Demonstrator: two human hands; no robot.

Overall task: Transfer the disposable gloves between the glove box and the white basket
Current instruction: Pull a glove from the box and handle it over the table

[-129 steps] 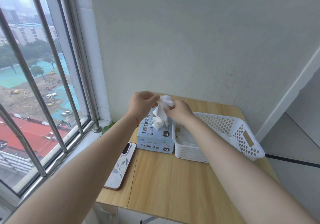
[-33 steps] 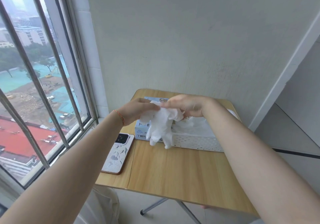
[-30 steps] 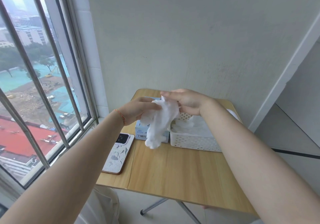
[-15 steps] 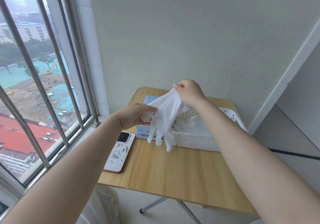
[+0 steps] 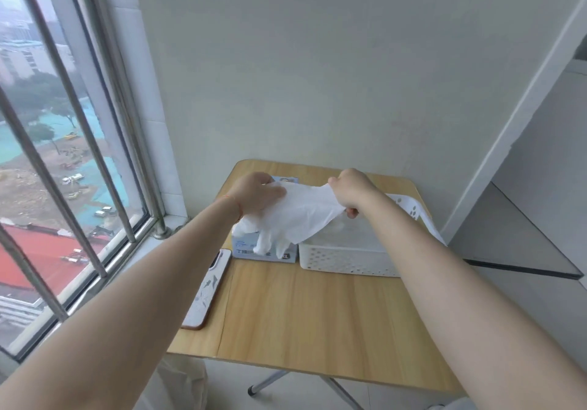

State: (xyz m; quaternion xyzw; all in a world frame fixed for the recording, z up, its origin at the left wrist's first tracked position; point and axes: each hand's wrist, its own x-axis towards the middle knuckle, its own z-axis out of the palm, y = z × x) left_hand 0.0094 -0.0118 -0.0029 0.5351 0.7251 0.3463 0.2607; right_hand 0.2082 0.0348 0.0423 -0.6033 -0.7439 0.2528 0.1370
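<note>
A white disposable glove [image 5: 297,211] is stretched flat in the air between my two hands, its fingers hanging down over the blue glove box [image 5: 263,249]. My left hand [image 5: 259,192] holds the glove's left side above the box. My right hand [image 5: 352,192] grips the cuff end above the white basket [image 5: 346,258]. The basket stands right of the box, touching it, with pale gloves lying inside. Most of the box top is hidden by the glove and my left hand.
Box and basket sit at the back of a small wooden folding table [image 5: 317,314] against the wall. A phone [image 5: 208,289] in a patterned case lies at the table's left edge. A barred window [image 5: 73,155] is on the left.
The crumpled glove has been pulled out flat between my hands. My right hand moved right over the basket; my left hand moved up over the box. The camera tilted slightly.
</note>
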